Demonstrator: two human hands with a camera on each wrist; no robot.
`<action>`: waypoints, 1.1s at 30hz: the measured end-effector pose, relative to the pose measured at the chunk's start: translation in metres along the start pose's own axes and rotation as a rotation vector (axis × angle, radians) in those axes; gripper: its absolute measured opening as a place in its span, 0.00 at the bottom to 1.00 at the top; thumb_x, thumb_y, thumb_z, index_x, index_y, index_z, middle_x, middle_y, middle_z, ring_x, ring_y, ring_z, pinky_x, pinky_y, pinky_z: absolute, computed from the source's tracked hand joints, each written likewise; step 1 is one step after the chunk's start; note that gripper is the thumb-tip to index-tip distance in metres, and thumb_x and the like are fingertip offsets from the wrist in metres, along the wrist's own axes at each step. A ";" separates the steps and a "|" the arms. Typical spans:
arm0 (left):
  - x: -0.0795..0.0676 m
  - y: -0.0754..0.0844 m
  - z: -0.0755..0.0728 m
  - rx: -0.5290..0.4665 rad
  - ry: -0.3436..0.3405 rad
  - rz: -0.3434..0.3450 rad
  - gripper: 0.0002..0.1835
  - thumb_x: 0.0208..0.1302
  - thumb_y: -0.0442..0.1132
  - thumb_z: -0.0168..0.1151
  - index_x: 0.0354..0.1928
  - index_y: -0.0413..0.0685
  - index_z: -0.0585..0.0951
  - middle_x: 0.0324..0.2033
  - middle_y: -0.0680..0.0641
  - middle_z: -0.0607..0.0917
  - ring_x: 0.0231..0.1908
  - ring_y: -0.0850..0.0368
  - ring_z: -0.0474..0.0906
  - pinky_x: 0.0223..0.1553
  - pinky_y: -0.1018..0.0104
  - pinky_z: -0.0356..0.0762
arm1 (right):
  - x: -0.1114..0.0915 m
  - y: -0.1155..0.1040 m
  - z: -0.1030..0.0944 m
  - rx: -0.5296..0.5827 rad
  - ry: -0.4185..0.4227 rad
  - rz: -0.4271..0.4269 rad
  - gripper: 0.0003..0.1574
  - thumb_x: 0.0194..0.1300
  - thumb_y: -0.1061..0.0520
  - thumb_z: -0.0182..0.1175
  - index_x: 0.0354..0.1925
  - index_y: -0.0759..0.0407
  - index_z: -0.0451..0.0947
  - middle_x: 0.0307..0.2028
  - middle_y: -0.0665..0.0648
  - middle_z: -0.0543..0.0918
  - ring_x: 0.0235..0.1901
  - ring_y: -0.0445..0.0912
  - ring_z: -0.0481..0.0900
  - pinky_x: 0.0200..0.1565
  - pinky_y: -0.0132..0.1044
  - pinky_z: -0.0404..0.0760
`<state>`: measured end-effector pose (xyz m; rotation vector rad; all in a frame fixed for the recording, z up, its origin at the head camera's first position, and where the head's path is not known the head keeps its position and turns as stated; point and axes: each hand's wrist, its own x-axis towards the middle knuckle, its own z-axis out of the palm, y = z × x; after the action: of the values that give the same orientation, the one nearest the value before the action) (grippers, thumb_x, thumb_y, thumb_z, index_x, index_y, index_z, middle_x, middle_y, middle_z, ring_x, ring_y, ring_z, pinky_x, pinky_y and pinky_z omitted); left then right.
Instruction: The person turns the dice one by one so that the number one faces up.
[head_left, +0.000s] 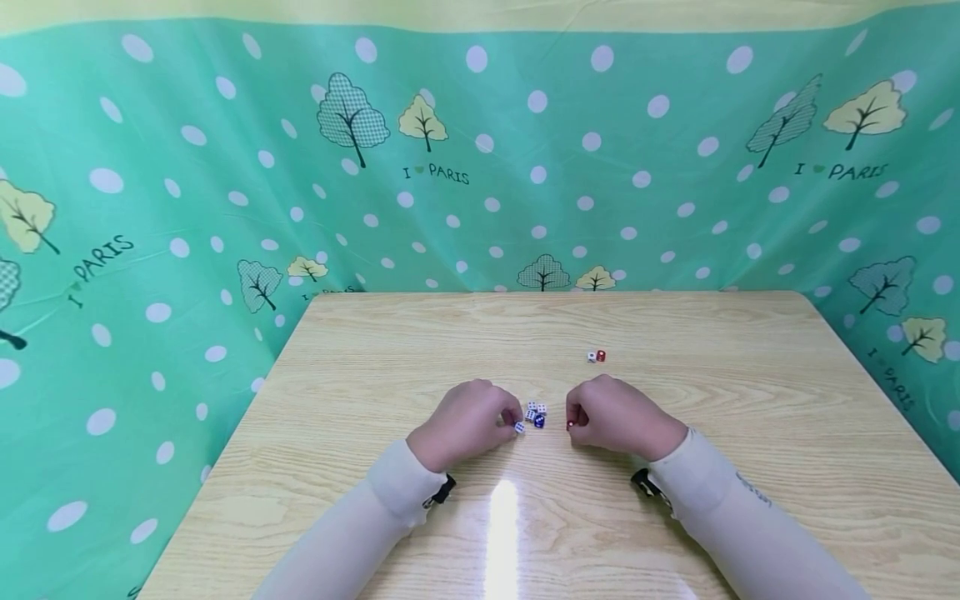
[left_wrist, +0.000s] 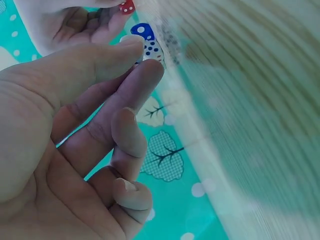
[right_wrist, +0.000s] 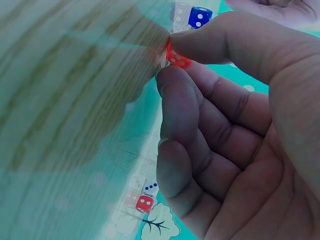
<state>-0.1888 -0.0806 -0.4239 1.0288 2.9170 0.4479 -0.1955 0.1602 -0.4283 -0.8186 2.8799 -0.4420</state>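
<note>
My left hand [head_left: 468, 422] pinches a white die [head_left: 519, 427] with blue pips between thumb and forefinger, low over the table. In the left wrist view the fingertips mostly hide that die, and the other fingers curl loosely. Just right of it sits a small cluster of dice: a blue die [head_left: 539, 422] with white pips and several white dice [head_left: 531, 415]. On the cluster's other side, my right hand [head_left: 618, 417] holds a red die [right_wrist: 178, 59] between thumb and forefinger, down at the table surface. Only a bit of this red die shows in the head view.
Farther back on the wooden table [head_left: 420, 333], a white die [head_left: 592, 357] and another red die [head_left: 602, 356] stand side by side. A green curtain [head_left: 450, 225] with dots and trees hangs behind the table and along its sides. Light glares off the tabletop between the forearms.
</note>
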 end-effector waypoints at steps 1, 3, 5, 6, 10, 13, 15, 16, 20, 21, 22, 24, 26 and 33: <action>0.000 0.000 0.000 -0.005 -0.009 -0.006 0.04 0.53 0.44 0.71 0.32 0.62 0.87 0.29 0.64 0.85 0.32 0.68 0.78 0.36 0.69 0.75 | 0.000 0.000 0.000 -0.002 0.003 -0.005 0.10 0.48 0.55 0.65 0.19 0.41 0.75 0.15 0.39 0.72 0.17 0.35 0.67 0.23 0.30 0.69; 0.000 -0.002 0.000 -0.010 -0.024 -0.009 0.04 0.52 0.44 0.72 0.31 0.63 0.87 0.29 0.65 0.84 0.31 0.69 0.77 0.34 0.70 0.75 | 0.000 0.000 0.000 -0.004 0.006 -0.012 0.10 0.48 0.56 0.64 0.18 0.40 0.75 0.15 0.39 0.72 0.17 0.34 0.67 0.23 0.30 0.69; 0.000 -0.004 0.001 -0.007 -0.033 -0.008 0.04 0.51 0.44 0.73 0.29 0.63 0.87 0.28 0.65 0.84 0.29 0.70 0.76 0.32 0.71 0.74 | 0.000 0.001 0.000 -0.004 0.005 -0.012 0.10 0.48 0.56 0.64 0.19 0.41 0.75 0.15 0.39 0.72 0.17 0.34 0.67 0.23 0.30 0.69; 0.001 -0.005 0.001 -0.002 -0.035 -0.007 0.04 0.50 0.44 0.73 0.28 0.64 0.87 0.27 0.65 0.83 0.28 0.71 0.75 0.32 0.72 0.74 | 0.000 0.001 0.000 -0.003 0.004 -0.013 0.10 0.48 0.56 0.64 0.19 0.41 0.75 0.15 0.39 0.72 0.17 0.35 0.67 0.23 0.30 0.69; 0.001 -0.007 0.003 0.007 -0.039 -0.014 0.04 0.49 0.45 0.74 0.27 0.64 0.86 0.26 0.66 0.83 0.26 0.72 0.73 0.31 0.72 0.73 | 0.000 0.000 0.000 -0.001 -0.001 -0.006 0.10 0.48 0.56 0.64 0.19 0.41 0.75 0.15 0.40 0.73 0.17 0.35 0.67 0.23 0.30 0.69; 0.001 -0.007 0.003 -0.001 -0.047 -0.028 0.04 0.49 0.45 0.74 0.26 0.64 0.86 0.25 0.66 0.82 0.26 0.71 0.72 0.30 0.72 0.72 | 0.000 0.000 0.000 -0.003 0.001 -0.004 0.10 0.48 0.56 0.65 0.19 0.41 0.75 0.15 0.40 0.73 0.17 0.35 0.67 0.23 0.30 0.69; 0.001 -0.007 0.002 -0.003 -0.051 -0.031 0.04 0.49 0.45 0.74 0.26 0.64 0.86 0.24 0.66 0.81 0.26 0.70 0.72 0.29 0.72 0.72 | 0.000 0.000 0.000 -0.003 0.002 -0.004 0.10 0.48 0.56 0.65 0.19 0.41 0.75 0.15 0.40 0.73 0.17 0.35 0.67 0.23 0.30 0.69; 0.001 -0.007 0.002 -0.005 -0.053 -0.032 0.04 0.49 0.45 0.74 0.25 0.64 0.86 0.24 0.67 0.81 0.26 0.70 0.72 0.29 0.71 0.72 | 0.000 0.000 0.000 -0.005 0.002 -0.004 0.11 0.48 0.56 0.65 0.19 0.40 0.75 0.15 0.40 0.73 0.17 0.35 0.67 0.23 0.30 0.69; 0.000 -0.006 0.000 -0.009 -0.057 -0.030 0.04 0.49 0.44 0.74 0.26 0.63 0.86 0.24 0.66 0.81 0.26 0.70 0.73 0.30 0.71 0.72 | 0.001 0.001 0.001 -0.009 0.002 0.002 0.11 0.48 0.55 0.64 0.18 0.39 0.74 0.15 0.39 0.73 0.17 0.34 0.67 0.23 0.30 0.69; 0.000 -0.006 0.000 -0.009 -0.059 -0.032 0.04 0.49 0.44 0.74 0.26 0.63 0.86 0.25 0.65 0.82 0.26 0.69 0.73 0.30 0.71 0.72 | 0.001 0.001 0.001 -0.008 0.003 0.001 0.11 0.48 0.55 0.64 0.18 0.40 0.74 0.15 0.39 0.72 0.17 0.35 0.67 0.23 0.30 0.69; 0.000 -0.006 -0.001 -0.010 -0.060 -0.033 0.04 0.49 0.44 0.74 0.27 0.62 0.86 0.25 0.64 0.82 0.26 0.69 0.73 0.30 0.71 0.73 | 0.000 0.001 0.001 -0.005 0.004 0.000 0.11 0.48 0.55 0.65 0.18 0.39 0.74 0.15 0.39 0.72 0.17 0.35 0.67 0.22 0.30 0.69; 0.000 -0.005 -0.001 -0.007 -0.063 -0.037 0.04 0.48 0.44 0.73 0.28 0.62 0.86 0.26 0.63 0.83 0.27 0.69 0.73 0.31 0.70 0.73 | 0.000 0.002 0.001 0.002 0.007 -0.002 0.11 0.48 0.56 0.65 0.18 0.40 0.74 0.15 0.40 0.73 0.17 0.35 0.68 0.22 0.30 0.69; 0.000 -0.004 -0.002 0.003 -0.062 -0.034 0.05 0.48 0.43 0.73 0.29 0.62 0.86 0.27 0.63 0.83 0.27 0.69 0.73 0.32 0.70 0.74 | 0.000 0.002 0.001 0.009 0.008 -0.007 0.11 0.47 0.56 0.65 0.18 0.40 0.74 0.15 0.40 0.73 0.17 0.35 0.67 0.22 0.31 0.69; 0.001 0.000 0.001 0.073 -0.036 0.044 0.06 0.50 0.43 0.70 0.33 0.60 0.87 0.30 0.61 0.83 0.30 0.69 0.74 0.34 0.69 0.75 | 0.001 0.003 0.001 -0.003 0.002 -0.001 0.11 0.48 0.55 0.64 0.18 0.39 0.74 0.15 0.39 0.73 0.17 0.35 0.67 0.23 0.30 0.69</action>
<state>-0.1892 -0.0799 -0.4252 1.1003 2.9043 0.3222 -0.1974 0.1614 -0.4303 -0.8211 2.8822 -0.4390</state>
